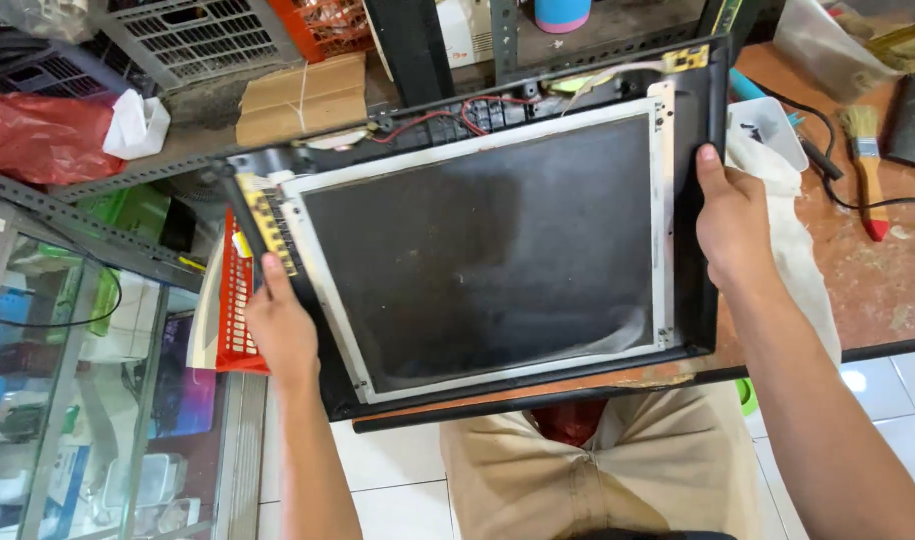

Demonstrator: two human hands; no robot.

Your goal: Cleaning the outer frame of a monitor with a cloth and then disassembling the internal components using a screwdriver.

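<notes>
Head view, left hand (pixel 281 330) and right hand (pixel 730 225), fingers wrapped round monitor panel (pixel 483 245) edges, gripping it

Left hand (pixel 281 325) and right hand (pixel 730 220) both closed in grips, forearms extended forward

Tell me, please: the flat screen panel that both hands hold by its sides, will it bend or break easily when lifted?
The screen panel probably stays stiff: a metal frame rims it. Its dark face looks fragile, so the left hand and right hand gripping only the edges seems wise. The loose red wires may snag.
</notes>
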